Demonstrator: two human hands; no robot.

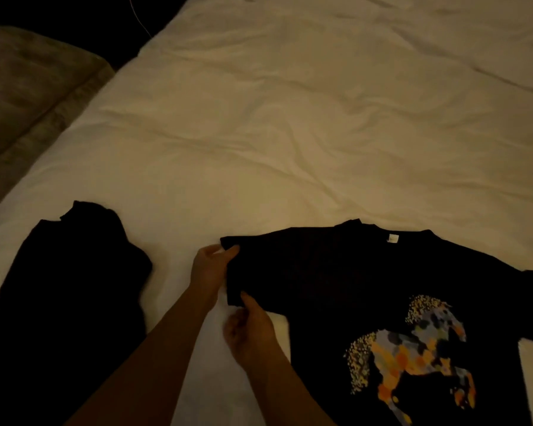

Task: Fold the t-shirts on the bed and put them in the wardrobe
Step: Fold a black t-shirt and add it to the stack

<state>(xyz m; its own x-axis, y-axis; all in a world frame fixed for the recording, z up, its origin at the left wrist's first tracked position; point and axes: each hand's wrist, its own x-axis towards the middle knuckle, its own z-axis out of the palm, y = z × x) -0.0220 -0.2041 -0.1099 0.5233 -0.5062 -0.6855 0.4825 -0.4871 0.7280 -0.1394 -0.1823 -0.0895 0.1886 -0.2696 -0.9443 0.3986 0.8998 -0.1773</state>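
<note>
Wrinkled white cotton bed sheet (305, 124) spread wide under dim warm light, creased in long diagonal folds. Beside its left edge, a grey-brown padded upholstered bench (34, 96) with a seam along its top. Thin pale cord (139, 18) hanging against the dark background at upper left

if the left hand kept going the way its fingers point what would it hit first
The left hand points up and right, pinching the sleeve of the printed black t-shirt. Going on, it would meet that shirt's shoulder first, probably; depth is unclear.
</note>
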